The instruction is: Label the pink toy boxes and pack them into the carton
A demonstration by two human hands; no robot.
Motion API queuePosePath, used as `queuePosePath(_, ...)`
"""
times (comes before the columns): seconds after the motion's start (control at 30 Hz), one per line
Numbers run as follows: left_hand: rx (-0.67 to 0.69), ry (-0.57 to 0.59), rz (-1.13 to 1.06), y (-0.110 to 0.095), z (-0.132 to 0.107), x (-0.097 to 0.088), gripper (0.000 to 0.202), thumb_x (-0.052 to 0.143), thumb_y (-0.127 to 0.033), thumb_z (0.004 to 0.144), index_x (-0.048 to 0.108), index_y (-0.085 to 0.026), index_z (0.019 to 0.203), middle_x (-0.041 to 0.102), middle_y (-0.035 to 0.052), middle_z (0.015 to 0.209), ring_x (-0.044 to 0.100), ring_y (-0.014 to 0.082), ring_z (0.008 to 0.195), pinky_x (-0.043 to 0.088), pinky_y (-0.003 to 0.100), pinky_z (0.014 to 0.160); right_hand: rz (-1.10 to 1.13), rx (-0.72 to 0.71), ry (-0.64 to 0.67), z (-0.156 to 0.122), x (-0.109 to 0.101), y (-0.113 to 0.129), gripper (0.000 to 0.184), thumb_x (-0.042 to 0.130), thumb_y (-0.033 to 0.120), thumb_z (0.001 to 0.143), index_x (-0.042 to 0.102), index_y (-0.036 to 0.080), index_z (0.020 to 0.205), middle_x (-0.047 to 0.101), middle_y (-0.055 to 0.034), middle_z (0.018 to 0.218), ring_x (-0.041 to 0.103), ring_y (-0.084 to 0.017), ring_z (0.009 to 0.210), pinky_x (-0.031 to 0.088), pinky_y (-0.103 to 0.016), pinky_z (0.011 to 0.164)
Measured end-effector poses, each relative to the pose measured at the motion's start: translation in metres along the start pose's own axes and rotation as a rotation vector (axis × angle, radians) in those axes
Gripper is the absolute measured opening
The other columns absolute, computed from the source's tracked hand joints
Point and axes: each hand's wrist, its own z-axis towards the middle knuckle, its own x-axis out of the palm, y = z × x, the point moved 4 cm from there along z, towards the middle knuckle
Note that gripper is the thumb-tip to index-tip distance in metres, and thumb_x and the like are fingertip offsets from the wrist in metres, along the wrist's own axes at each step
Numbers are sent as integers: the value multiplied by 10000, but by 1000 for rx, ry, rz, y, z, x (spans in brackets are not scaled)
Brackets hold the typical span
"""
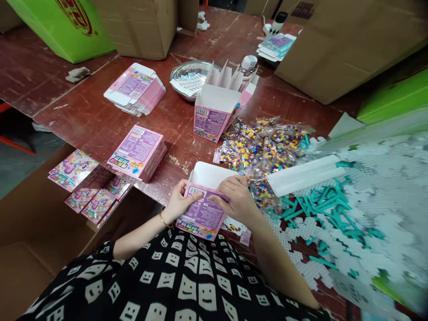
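Observation:
A pink and purple cardboard box [200, 214] with its white top flap raised is held at the table's front edge, close to my body. My left hand [180, 200] grips its left side, thumb on the front near the barcode. At the upper right edge, my right hand [237, 198] has its fingers bent over the rim and its thumb against the front. What lies inside the box is hidden. Just right of my right hand are clear bags of small colourful beads [264, 147]. Behind the held box stand several open pink boxes [210, 120] in a row.
Closed boxes [137, 151] and a stack of flat cartons [135, 89] lie left. A metal bowl [179, 69] holds printed slips. Teal sticks [321, 205] and white perforated pieces [310, 267] spread right. Below the left edge, a large carton [30, 240] contains packed boxes. Cardboard boxes [347, 44] stand behind.

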Motion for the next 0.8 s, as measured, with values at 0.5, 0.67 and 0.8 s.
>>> queuePosePath(0.5, 232, 110, 29, 5, 13, 21, 449, 771, -500, 753, 439, -206, 819, 548, 1, 874, 581, 162, 825, 467, 307, 801, 630, 601, -613, -80, 55, -21, 311, 689, 345, 846, 591, 252, 1126, 660, -58, 1022, 644, -221, 1020, 513, -406, 932)
queuePosePath(0.67, 256, 187, 100, -7, 12, 28, 333, 770, -427, 761, 575, -183, 876, 614, 28, 862, 599, 173, 816, 469, 308, 802, 659, 493, -421, -67, 38, -26, 141, 704, 367, 837, 692, 247, 763, 688, -42, 819, 661, -230, 855, 536, -416, 848)
queuePosePath(0.8, 187, 116, 154, -11, 12, 27, 232, 678, -403, 827, 642, -180, 880, 651, 32, 855, 595, 176, 779, 471, 297, 752, 855, 700, -300, -68, 32, -42, 169, 744, 413, 798, 766, 265, 877, 750, -48, 950, 680, -236, 912, 550, -405, 844)
